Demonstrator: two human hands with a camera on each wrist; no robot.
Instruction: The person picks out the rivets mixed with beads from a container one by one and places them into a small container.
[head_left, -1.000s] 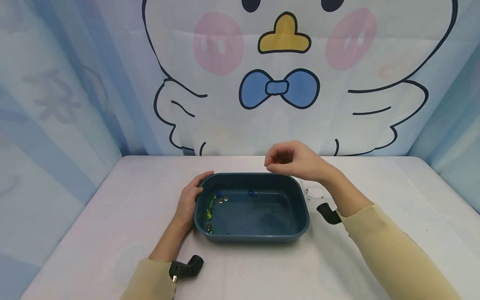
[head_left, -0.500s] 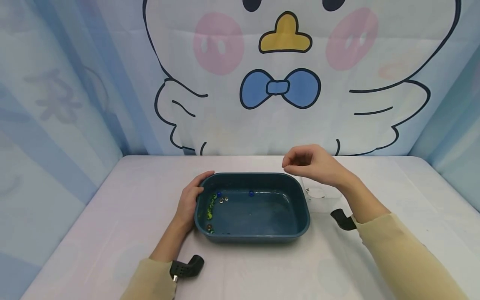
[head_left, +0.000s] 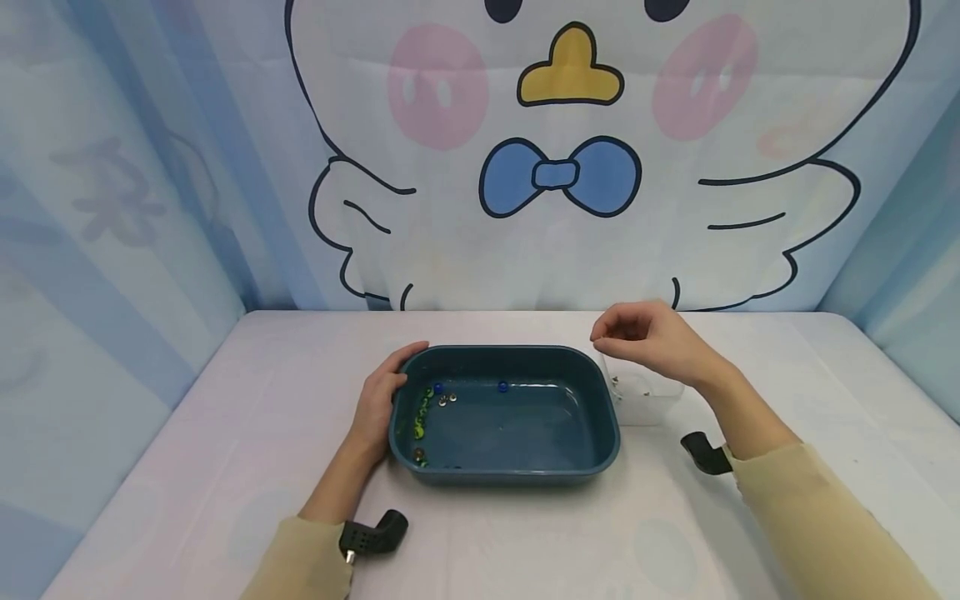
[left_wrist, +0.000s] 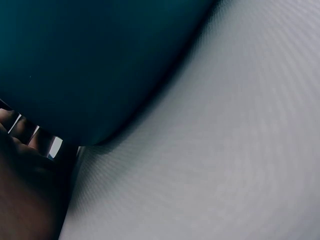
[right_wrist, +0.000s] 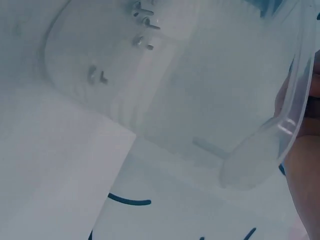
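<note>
My left hand (head_left: 375, 404) grips the left side of a dark teal plastic basin (head_left: 504, 477), fingers along its back left corner and thumb at the rim. Inside lie blue marbles (head_left: 502, 387), a row of green marbles (head_left: 420, 423) down the left side and small shiny metal pieces (head_left: 442, 401). Over a clear plastic box (head_left: 648, 408) hovers my right hand (head_left: 656, 337), fingers curled and thumb tip meeting them. I cannot tell whether something small is pinched there. In the right wrist view, small metal pieces (right_wrist: 145, 22) show in the box, with the right hand partly behind its wall.
The clear box stands right beside the basin's right end on the white table (head_left: 525, 542). A patterned curtain (head_left: 555, 250) hangs behind the table's back edge, with more cloth on both sides. Each wrist wears a black camera mount (head_left: 375, 533).
My right hand has moved right and slightly down, from over the basin's back rim to over the clear box, fingers still curled. The left hand and the basin have stayed put.
</note>
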